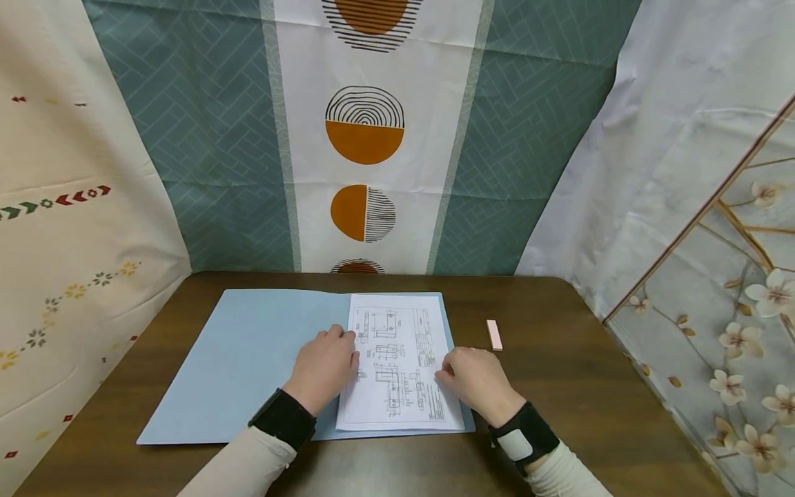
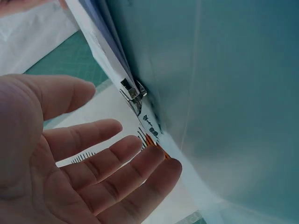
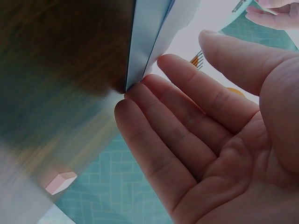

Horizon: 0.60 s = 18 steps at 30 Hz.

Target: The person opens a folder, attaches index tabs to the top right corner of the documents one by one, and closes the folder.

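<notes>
A light blue folder [image 1: 248, 359] lies spread on the table, with a stack of white sheets [image 1: 373, 411] bearing technical drawings on its right half. My left hand [image 1: 327, 366] is at the left edge of the sheets. Close up in the left wrist view, its fingers [image 2: 114, 170] are loosely extended beside a metal clip [image 2: 133, 91] at the folder's fold, and the thumb stands apart. At the sheets' right edge is my right hand [image 1: 477, 376]. Its fingertips [image 3: 133, 91] meet the edges of the folder and paper, thumb held away. Neither hand pinches anything.
On the brown wooden table [image 1: 546, 386], right of the folder, lies a small pale pink block [image 1: 494, 335]. A patterned cloth [image 1: 366, 228] hangs behind the table, and floral fabric [image 1: 714, 331] hangs along the right side.
</notes>
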Tool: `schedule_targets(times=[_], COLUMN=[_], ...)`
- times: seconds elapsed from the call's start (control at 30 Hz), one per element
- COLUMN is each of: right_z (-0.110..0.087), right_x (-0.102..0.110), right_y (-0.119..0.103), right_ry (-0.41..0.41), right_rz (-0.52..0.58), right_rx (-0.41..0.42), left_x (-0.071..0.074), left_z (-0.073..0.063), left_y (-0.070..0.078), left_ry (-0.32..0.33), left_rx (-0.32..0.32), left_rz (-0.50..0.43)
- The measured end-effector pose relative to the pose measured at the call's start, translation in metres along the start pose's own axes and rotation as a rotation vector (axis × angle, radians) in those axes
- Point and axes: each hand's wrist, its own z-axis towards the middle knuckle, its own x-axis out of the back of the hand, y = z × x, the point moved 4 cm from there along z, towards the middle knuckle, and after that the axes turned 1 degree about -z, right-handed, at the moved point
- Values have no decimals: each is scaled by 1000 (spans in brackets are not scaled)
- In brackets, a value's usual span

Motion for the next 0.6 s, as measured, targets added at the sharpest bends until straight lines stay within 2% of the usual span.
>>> schedule_targets(times=[0.13, 0.37, 0.6], right_z=[0, 0, 1], right_x=[0, 2, 1], right_y=[-1, -2, -2], right_ry=[2, 20, -3], right_rz=[-19, -20, -5], right_rx=[-4, -6, -7], left_x=[-1, 0, -3], left_z=[0, -2, -5], left_y=[-4, -3, -2], left_ry=[11, -13, 3], left_rx=[2, -26, -55], left_rz=[-28, 4, 29])
